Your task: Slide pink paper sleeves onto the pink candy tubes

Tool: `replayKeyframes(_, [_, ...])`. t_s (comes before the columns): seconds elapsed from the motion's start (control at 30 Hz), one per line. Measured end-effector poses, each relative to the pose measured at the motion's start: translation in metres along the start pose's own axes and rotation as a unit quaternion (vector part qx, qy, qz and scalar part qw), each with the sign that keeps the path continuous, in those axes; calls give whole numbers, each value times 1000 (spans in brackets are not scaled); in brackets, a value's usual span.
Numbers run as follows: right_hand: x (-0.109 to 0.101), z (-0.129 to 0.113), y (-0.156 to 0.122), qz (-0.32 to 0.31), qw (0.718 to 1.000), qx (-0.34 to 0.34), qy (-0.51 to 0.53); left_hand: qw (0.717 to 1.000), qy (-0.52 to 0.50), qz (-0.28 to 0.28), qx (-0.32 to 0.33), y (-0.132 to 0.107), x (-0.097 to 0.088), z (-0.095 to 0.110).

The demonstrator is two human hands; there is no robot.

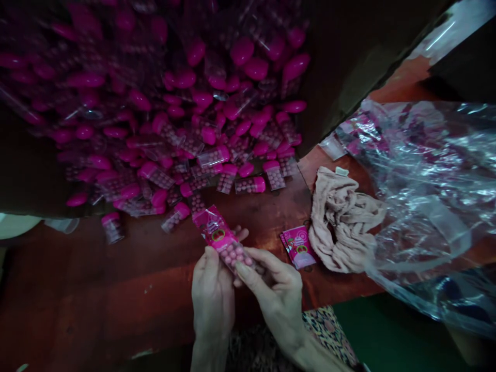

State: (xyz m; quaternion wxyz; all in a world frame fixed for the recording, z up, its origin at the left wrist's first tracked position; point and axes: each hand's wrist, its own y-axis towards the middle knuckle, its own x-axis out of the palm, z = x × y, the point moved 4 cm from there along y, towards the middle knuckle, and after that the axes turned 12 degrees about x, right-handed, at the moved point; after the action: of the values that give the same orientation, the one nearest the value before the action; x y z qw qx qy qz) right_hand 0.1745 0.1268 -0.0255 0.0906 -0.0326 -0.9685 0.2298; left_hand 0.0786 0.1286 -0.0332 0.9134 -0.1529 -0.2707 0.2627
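Two hands, left hand [212, 299] and right hand [277, 294], grasping a clear tube [236, 256] in a pink wrapper [213, 230], pink-capped tubes [186, 103] heaped at far edge of the counter [116, 294], probably candy.

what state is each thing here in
clear plastic tube of pink balls, held, top end inside a pink printed sleeve
left hand, wrapped around the sleeved end
right hand, pinching the bare end
second flat pink printed sleeve, lying loose
heap of pink-capped clear plastic tubes, piled loosely
crumpled beige cloth, bunched up
clear plastic bag, slack and wrinkled
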Motion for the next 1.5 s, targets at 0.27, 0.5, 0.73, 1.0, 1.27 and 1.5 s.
replayKeyframes(0.27, [-5,-5,-9,10,998,16,58,997,65,-26,29,-10,-2,-1])
replayKeyframes(0.5, [-5,2,2,-42,990,67,118,997,48,-40,34,3,-6,11])
replayKeyframes(0.73, [-4,4,1,-20,997,49,49,999,20,-12,24,13,-8,10])
replayKeyframes(1.0, [2,7,-7,41,991,-92,-89,998,-19,65,-18,3,-5,-4])
replayKeyframes(1.27, [5,-4,13,-36,997,2,71,999,-47,18,8,22,-3,12])
replayKeyframes(1.5, [-2,-8,7,-61,991,24,115,986,88,17,142,21,-16,37])
